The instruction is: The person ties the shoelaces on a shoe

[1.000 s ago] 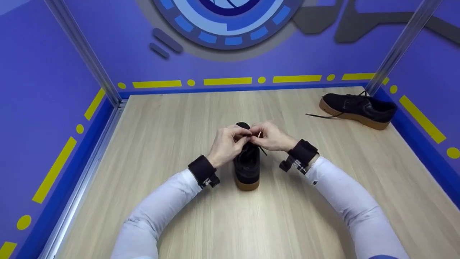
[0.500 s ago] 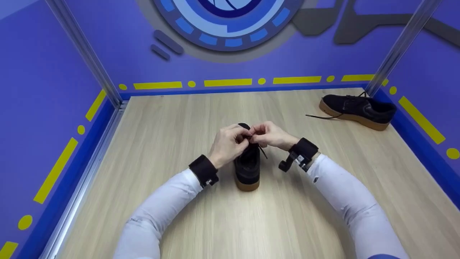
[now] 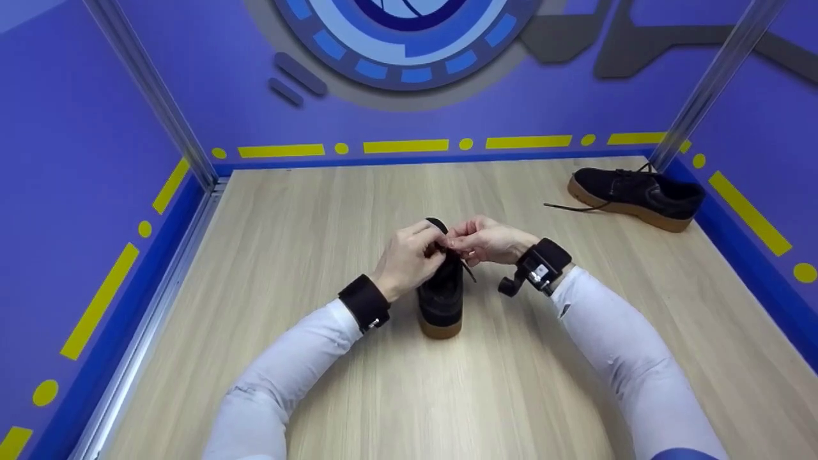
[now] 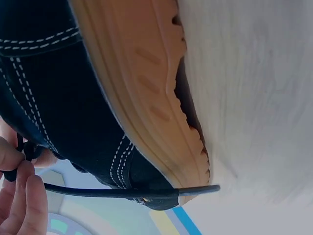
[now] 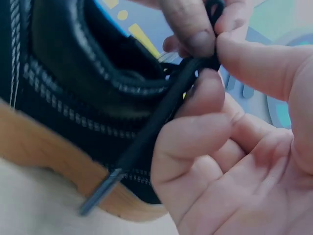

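Note:
A black lace-up shoe (image 3: 441, 306) with white stitching and a tan sole stands on the wooden table, its heel toward me. Over its laced front, my left hand (image 3: 409, 259) and right hand (image 3: 489, 241) meet at the fingertips. Both pinch the black shoelace (image 5: 146, 132), bunched in a small loop between the thumbs in the right wrist view. One lace end with a shiny tip hangs down past the shoe's side. In the left wrist view, a stretch of lace (image 4: 122, 192) runs out beyond the toe. My fingers hide most of the eyelets.
Toward the back right corner lies a second black shoe (image 3: 639, 195) with a tan sole, one lace trailing left across the table (image 3: 358, 383). Blue panels (image 3: 409, 121) with yellow markings wall in the back and sides, joined by metal posts (image 3: 150, 96).
My right hand has turned at the wrist and shifted slightly to the right, its lower fingers curling in. The left hand stays nearly in place, and both shoes have not moved.

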`<move>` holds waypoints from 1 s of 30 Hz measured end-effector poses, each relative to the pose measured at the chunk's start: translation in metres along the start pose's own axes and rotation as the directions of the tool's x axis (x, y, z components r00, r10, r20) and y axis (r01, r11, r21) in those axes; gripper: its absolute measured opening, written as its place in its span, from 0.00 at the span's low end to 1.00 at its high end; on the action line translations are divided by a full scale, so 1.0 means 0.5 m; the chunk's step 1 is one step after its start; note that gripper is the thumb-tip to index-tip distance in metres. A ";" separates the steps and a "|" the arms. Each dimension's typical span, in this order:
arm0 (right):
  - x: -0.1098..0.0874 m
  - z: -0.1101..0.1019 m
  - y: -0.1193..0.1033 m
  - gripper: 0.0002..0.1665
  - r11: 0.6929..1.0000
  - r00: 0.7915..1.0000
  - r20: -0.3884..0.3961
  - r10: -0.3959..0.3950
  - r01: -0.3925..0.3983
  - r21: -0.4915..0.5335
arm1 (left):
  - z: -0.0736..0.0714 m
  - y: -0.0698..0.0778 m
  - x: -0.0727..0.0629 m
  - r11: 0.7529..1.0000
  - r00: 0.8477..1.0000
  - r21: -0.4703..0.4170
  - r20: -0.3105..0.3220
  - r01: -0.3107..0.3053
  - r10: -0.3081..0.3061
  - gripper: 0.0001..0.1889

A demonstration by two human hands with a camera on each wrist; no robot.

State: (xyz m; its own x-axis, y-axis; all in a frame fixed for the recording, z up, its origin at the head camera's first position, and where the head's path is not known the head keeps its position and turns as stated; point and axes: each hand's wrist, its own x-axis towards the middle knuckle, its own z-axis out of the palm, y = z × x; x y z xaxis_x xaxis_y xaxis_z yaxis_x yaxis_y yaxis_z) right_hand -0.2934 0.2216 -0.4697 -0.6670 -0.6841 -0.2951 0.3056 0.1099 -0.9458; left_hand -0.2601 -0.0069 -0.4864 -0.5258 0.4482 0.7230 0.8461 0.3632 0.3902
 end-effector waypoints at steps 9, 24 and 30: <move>0.004 0.008 -0.005 0.09 0.997 0.998 -0.041 0.046 -0.043 0.062 | -0.003 -0.005 -0.002 0.999 0.999 -0.002 -0.005 -0.043 0.043 0.08; -0.001 0.007 0.001 0.08 0.995 0.977 -0.204 -0.065 0.079 0.061 | -0.011 -0.005 -0.019 0.998 0.998 0.005 0.023 -0.059 0.059 0.04; 0.001 0.008 0.006 0.07 0.992 0.959 -0.256 -0.123 0.127 0.000 | -0.007 -0.006 -0.018 0.999 0.999 -0.032 0.030 -0.033 0.034 0.05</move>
State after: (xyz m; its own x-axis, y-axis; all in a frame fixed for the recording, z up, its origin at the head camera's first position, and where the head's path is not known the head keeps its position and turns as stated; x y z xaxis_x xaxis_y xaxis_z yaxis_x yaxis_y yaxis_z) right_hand -0.2901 0.2186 -0.4720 -0.8510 -0.4850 -0.2016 0.2184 0.0223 -0.9756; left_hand -0.2577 -0.0152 -0.4922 -0.4993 0.4841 0.7185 0.8652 0.3221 0.3842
